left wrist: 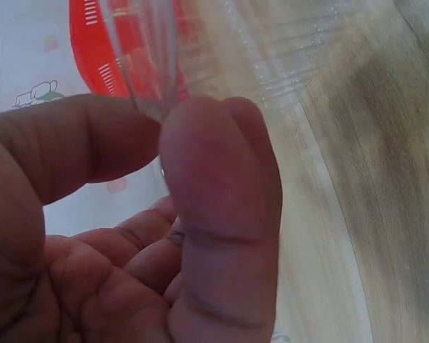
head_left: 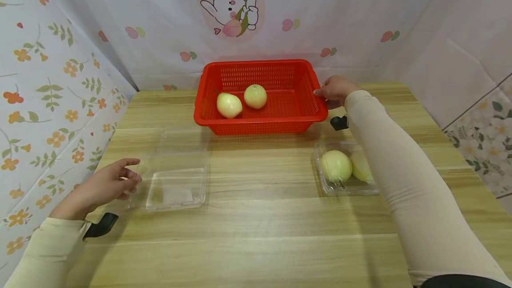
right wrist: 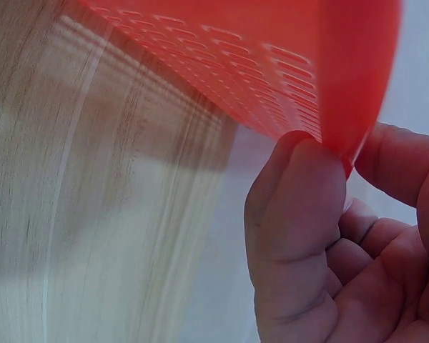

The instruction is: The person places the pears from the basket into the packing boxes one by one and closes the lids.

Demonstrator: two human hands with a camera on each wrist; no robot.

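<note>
My right hand [head_left: 338, 90] pinches the right rim of a red plastic basket [head_left: 264, 121] between thumb and fingers; the right wrist view shows that rim [right wrist: 357, 86] close up. Inside the basket, toward its left, lie two pale yellow pears, one with its stem up [head_left: 229, 105] and one rounder [head_left: 255, 96]. On the left, my left hand [head_left: 110, 184] pinches the edge of a clear plastic clamshell box [head_left: 176, 190]. That thin edge [left wrist: 154, 64] runs between thumb and forefinger in the left wrist view. The box holds no fruit.
A second clear plastic box [head_left: 326, 188] stands right of centre with pears [head_left: 337, 166] in it, partly hidden by my right sleeve [head_left: 412, 190]. All rest on a wooden table [head_left: 260, 239]. Printed cloth [head_left: 160, 21] hangs behind the basket, and floral cloth [head_left: 60, 101] borders the left.
</note>
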